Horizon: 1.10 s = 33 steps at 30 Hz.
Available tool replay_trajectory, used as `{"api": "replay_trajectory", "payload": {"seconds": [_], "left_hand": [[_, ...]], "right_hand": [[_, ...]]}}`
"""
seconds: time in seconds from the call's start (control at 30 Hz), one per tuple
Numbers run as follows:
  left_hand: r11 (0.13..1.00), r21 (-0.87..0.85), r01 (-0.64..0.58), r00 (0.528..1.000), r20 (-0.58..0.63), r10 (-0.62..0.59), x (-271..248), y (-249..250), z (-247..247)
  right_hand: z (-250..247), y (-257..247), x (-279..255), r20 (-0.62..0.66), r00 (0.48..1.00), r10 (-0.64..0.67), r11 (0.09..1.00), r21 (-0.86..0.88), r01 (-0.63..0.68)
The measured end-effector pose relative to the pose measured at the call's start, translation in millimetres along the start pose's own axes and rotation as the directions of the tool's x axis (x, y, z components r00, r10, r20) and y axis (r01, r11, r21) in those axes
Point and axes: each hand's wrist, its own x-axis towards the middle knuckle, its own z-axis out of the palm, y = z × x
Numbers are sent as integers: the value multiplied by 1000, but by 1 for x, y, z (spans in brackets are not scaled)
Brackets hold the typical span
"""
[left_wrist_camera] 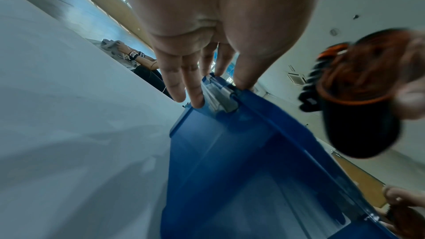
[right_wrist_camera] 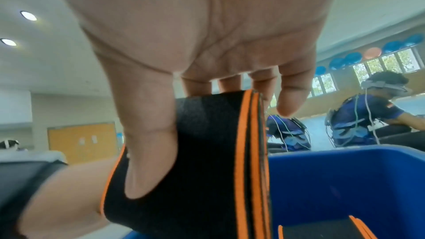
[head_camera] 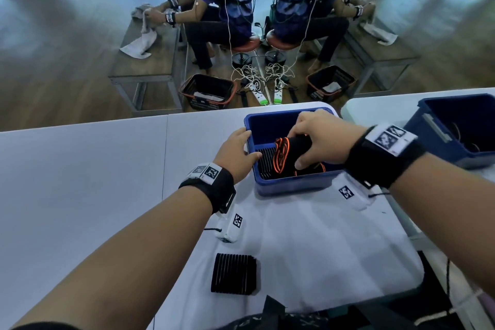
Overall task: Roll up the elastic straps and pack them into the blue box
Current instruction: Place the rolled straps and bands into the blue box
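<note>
The blue box [head_camera: 281,185] stands on the white table in front of me. My left hand [head_camera: 250,143] pinches its left rim, thumb inside and fingers on the outer wall [left_wrist_camera: 184,95]. My right hand [head_camera: 300,147] grips a rolled black strap with orange edges [head_camera: 284,155] and holds it just over the box's opening; the thumb [right_wrist_camera: 147,152] lies across the roll [right_wrist_camera: 207,170]. Another rolled strap [head_camera: 313,169] lies on the box floor. A black ribbed piece [head_camera: 265,163] leans at the box's left inside.
A black ribbed pad [head_camera: 233,273] lies on the white cloth near me. A second blue box [head_camera: 439,142] sits on the neighbouring table at right. Dark fabric [head_camera: 294,316] hangs at the near edge. Beyond the table's far edge a seated person works at a bench.
</note>
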Motion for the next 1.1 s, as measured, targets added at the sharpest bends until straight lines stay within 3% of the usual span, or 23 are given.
{"api": "replay_trajectory", "payload": {"seconds": [0.27, 0.43, 0.67, 0.9, 1.1], "left_hand": [[999, 3, 41, 999, -14, -41, -1, -7, 3], [995, -39, 87, 996, -32, -89, -1, -11, 6], [989, -98, 109, 993, -29, -112, 2, -19, 7], [984, -136, 113, 993, -29, -118, 3, -22, 10], [985, -128, 112, 993, -26, -116, 4, -24, 10]], "right_hand": [[18, 1, 85, 205, 974, 94, 987, -146, -64], [24, -4, 107, 368, 921, 127, 991, -97, -97], [26, -18, 130, 513, 847, 138, 982, -184, -49], [41, -24, 148, 475, 870, 135, 960, -279, 3], [42, -23, 150, 434, 888, 152, 965, -258, -40]]}}
